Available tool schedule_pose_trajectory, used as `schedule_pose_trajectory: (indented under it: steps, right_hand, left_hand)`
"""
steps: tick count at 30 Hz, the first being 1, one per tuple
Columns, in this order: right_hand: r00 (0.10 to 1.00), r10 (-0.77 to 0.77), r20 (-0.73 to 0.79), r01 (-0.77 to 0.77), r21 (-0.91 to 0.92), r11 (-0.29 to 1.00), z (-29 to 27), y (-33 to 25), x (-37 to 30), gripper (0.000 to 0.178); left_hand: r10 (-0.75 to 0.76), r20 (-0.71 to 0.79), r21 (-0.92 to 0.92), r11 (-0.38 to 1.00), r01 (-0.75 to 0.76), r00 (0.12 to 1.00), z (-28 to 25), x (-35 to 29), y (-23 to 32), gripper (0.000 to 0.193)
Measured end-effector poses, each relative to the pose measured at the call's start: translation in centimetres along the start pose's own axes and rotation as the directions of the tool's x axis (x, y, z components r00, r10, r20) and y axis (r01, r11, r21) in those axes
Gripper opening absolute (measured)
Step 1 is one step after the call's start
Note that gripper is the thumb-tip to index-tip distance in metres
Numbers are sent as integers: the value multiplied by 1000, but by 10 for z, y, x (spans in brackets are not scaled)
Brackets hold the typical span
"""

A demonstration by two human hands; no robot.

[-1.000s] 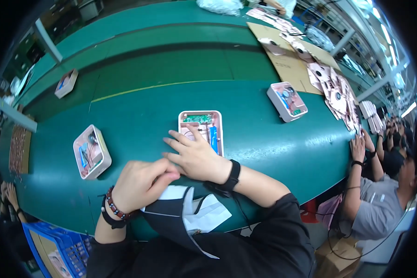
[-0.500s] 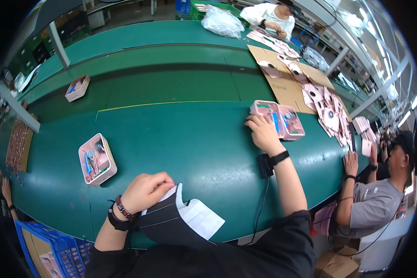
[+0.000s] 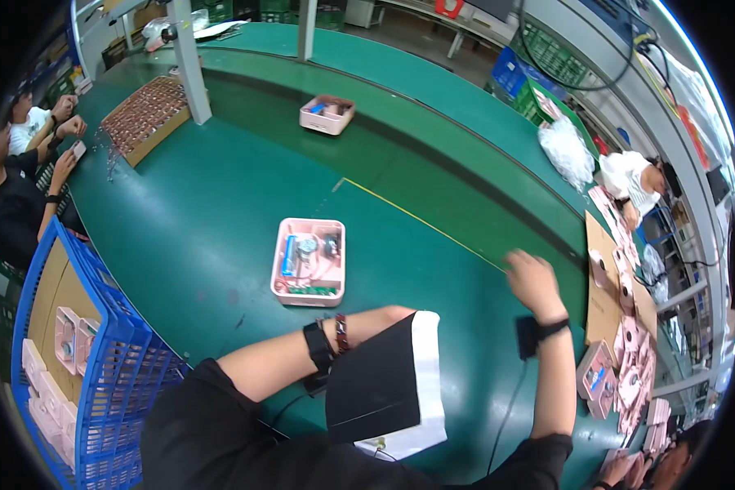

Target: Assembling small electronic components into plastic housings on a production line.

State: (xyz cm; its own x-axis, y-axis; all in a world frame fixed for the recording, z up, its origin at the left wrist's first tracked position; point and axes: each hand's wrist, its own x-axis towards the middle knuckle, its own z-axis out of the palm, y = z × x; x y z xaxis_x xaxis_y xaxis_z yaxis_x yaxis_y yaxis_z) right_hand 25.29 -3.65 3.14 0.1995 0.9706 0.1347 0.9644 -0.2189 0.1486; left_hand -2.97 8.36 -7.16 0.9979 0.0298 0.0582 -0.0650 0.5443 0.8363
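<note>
On the green table [image 3: 433, 273], pink case [image 3: 309, 300] sits open-side up, likely keeping parts in; right hand [image 3: 533, 282] half-open, nothing visible held; left hand [image 3: 380, 319] fingers hidden, can't tell.

black sleeves [image 3: 196, 408], black wristbands [image 3: 319, 346] (plus a reddish beaded bracelet [image 3: 341, 333])

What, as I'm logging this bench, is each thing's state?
Near pink housing, open, parts showing.
Far pink housing, open.
Pink housings at right, open.
Blue crate, holding pink pieces.
Plastic bag, crumpled.
Cardboard sheet, partly covered by pink panels.
Left hand, mostly hidden by black flap.
Right hand, over table, nothing visible in it.
</note>
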Motion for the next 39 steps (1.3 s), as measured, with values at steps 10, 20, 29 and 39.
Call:
schedule_pose_trajectory:
  steps: [10,20,29,39]
  right_hand:
    - [892,-243,-382,282,49,958,80,-224,343,59]
    - [735,-172,-656,227,-1,974,68,-179,285,25]
    - [959,-58,-279,90,103,991,-4,-122,-66,17]
    - [955,26,-297,63,285,957,-10,-99,-158,17]
  left_hand:
    - [-228,701,-281,782,556,676,-49,12,-33,30]
    - [-196,615,153,980,128,764,-50,28,-53,29]
    - [-209,383,-13,973,232,900,-19,-4,-7,24]
    - [93,-120,958,273,90,988,82,4,67,16]
